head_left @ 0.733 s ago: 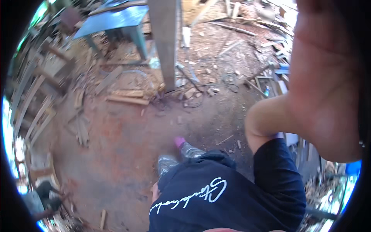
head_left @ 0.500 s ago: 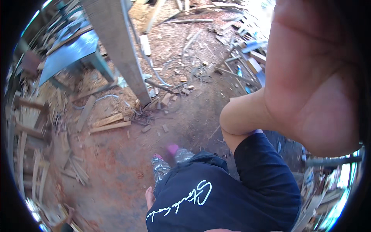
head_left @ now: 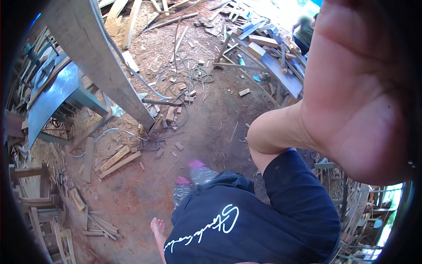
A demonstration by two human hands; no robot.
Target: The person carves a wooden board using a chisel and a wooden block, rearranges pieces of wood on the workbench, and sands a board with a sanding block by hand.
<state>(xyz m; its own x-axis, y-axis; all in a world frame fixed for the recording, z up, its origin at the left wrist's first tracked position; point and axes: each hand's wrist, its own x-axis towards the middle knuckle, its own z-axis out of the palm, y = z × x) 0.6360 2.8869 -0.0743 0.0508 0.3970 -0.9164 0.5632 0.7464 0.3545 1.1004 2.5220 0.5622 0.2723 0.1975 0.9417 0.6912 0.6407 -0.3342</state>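
My right hand (head_left: 356, 97) is raised very near the camera, its palm and heel filling the upper right. Its fingers run past the dark rim, so what they touch is hidden. The elbow below it is bent, coming out of a dark shirt (head_left: 246, 220) with white lettering. Beside my left hip hangs my left hand (head_left: 158, 226), low over the reddish dirt floor, fingers loosely apart and nothing in them. Patterned trousers (head_left: 203, 175) and pink footwear (head_left: 196, 163) show beneath me.
A wooden post (head_left: 103, 61) with a cable slants at upper left, before a blue-topped table (head_left: 55, 97). Wood offcuts (head_left: 118, 160) and a coiled cable (head_left: 202, 75) lie on the floor. Stacked lumber (head_left: 263, 42) stands at upper right, near another person (head_left: 302, 35). Wooden frames (head_left: 37, 189) line the left.
The view has shifted, bringing more lumber and another person into sight at upper right. My left hand has swung outward from my hip. My right hand stays raised.
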